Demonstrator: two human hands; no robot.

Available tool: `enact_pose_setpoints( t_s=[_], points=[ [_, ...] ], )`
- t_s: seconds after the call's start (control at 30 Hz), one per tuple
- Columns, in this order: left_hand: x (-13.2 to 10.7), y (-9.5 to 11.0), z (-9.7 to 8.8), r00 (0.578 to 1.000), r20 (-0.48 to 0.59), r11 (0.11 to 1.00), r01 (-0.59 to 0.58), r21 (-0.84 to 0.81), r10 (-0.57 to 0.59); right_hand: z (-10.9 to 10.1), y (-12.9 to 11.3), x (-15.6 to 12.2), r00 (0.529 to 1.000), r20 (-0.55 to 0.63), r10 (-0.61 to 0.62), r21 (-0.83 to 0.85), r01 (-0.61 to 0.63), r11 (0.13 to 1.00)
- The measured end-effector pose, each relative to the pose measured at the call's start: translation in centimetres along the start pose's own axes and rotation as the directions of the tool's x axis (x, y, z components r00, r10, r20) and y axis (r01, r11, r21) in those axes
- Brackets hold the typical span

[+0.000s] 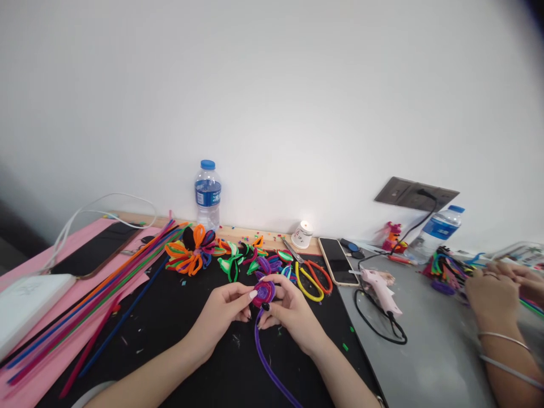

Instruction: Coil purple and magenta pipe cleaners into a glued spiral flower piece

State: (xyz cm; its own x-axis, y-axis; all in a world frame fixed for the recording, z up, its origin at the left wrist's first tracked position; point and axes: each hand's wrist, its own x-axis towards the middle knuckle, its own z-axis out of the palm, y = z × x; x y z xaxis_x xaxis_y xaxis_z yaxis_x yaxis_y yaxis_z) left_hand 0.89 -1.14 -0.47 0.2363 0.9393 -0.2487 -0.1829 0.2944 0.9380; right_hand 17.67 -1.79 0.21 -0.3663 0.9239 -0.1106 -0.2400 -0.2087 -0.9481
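Between my two hands is a small round coil of purple and magenta pipe cleaner (264, 293), held above the black mat (221, 368). My left hand (227, 306) pinches its left edge between thumb and fingers. On the other side, my right hand (289, 306) grips the coil's right and lower edge. A loose purple pipe cleaner tail (266, 360) hangs from the coil and curves down toward me. Just beyond my hands lie looped pipe cleaner pieces in green, white and purple (232, 263), beside an orange pipe cleaner flower (195, 252).
Scissors (310, 277) with yellow and orange handles lie right of the pieces, near a phone (338, 260). A pink glue gun (382, 289) trails a black cord. Long pipe cleaners (106, 300) cover the left side. A water bottle (208, 195) stands behind. Another person's hands (495, 289) work at right.
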Motion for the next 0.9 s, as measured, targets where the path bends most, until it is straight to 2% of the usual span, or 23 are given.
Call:
enact_pose_setpoints(
  t_s=[0.37, 0.9],
  points=[
    [0.04, 0.10, -0.02, 1.000, 0.001, 0.998, -0.024, 0.055, 0.024, -0.32, 0.12, 0.02, 0.999, 0.032, -0.009, 0.003, 0.009, 1.000],
    [0.08, -0.18, -0.17, 1.000, 0.006, 0.998, -0.019, 0.057, 0.019, -0.28, 0.23, 0.08, 1.000, 0.002, -0.003, -0.005, 0.003, 1.000]
  ],
)
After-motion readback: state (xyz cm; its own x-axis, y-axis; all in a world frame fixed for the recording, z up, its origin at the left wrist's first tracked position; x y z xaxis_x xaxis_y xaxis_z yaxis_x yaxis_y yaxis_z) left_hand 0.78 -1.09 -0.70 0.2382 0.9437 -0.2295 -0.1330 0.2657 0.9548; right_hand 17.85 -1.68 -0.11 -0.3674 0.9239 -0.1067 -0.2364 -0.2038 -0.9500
